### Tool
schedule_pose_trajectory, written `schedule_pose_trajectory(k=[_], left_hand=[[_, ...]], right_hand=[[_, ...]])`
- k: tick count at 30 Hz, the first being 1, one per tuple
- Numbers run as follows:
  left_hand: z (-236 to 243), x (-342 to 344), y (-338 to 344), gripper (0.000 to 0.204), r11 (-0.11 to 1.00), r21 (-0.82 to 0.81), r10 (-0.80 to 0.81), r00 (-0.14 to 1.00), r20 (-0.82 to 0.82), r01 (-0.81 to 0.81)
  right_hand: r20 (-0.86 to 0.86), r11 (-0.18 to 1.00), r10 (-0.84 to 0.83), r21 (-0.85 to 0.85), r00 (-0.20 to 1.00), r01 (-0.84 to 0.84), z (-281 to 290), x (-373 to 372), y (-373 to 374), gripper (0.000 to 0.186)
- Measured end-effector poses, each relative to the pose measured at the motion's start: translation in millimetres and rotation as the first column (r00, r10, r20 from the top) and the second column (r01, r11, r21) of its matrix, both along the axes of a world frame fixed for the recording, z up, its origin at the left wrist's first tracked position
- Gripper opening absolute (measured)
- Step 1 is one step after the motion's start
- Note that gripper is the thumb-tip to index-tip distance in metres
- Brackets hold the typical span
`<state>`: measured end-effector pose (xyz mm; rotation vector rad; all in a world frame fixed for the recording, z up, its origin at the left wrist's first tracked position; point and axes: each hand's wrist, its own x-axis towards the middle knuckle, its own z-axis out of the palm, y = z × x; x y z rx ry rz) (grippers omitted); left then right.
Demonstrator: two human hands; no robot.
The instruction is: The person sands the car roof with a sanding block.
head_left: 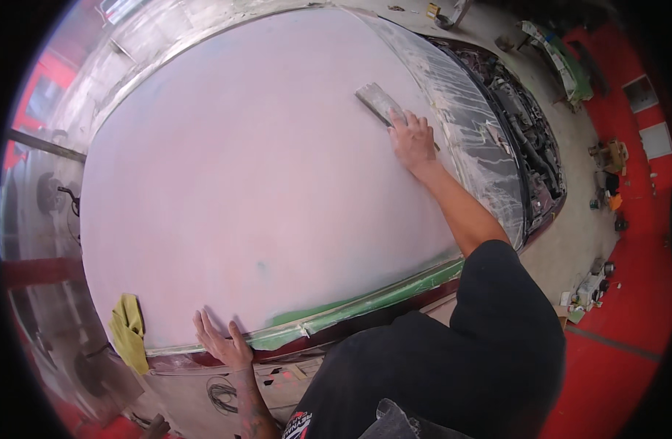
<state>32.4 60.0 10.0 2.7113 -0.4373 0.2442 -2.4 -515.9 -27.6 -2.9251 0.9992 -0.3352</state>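
Observation:
A car roof [241, 175] coated in pale pinkish, dusty filler or primer spreads out in front of me. My right hand [413, 139] is closed over one end of a long, flat grey sanding block [375, 99], which lies on the roof close to the windshield side. Part of the block is hidden under my fingers. My left hand [224, 342] rests on the near edge of the roof with its fingers spread, holding nothing. Left of it, a yellow-green cloth [129, 333] hangs over the roof's edge. Green masking [372, 296] runs along the near side.
A dusty, streaked windshield [467, 124] lies right of the roof, and beyond it an engine bay [522, 124] without a hood. A dark bar [47, 145] reaches toward the roof at left. A coiled cable [222, 395] lies on the floor below my left hand.

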Motion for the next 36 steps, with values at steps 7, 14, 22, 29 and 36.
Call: schedule_pose_trajectory(k=[7, 14, 22, 29, 36], left_hand=[[-4, 3, 4, 0.066, 1.0, 0.003, 0.012, 1.0, -0.002, -0.012], [5, -4, 2, 0.067, 0.999, -0.034, 0.012, 0.999, -0.032, -0.013], [3, -5, -2, 0.069, 1.0, -0.018, -0.001, 1.0, -0.008, 0.001], [-1, 1, -3, 0.071, 0.999, 0.029, 0.034, 0.999, 0.009, -0.034], [1, -1, 2, 0.072, 0.999, 0.024, 0.041, 0.999, -0.022, -0.04]], right_hand=[[0.149, 0.878, 0.467, 0.042, 0.871, -0.478, 42, -126, 208, 0.054], [0.144, 0.925, 0.38, -0.03, 0.914, -0.379, 32, -23, 84, 0.052], [-0.087, 0.997, -0.073, -0.023, 0.993, 0.072, 14, 113, -50, 0.047], [0.104, 0.938, 0.343, 0.007, 0.934, -0.345, 37, -8, 137, 0.051], [0.109, 0.79, 0.608, 0.012, 0.786, -0.613, 48, -63, 193, 0.055]])
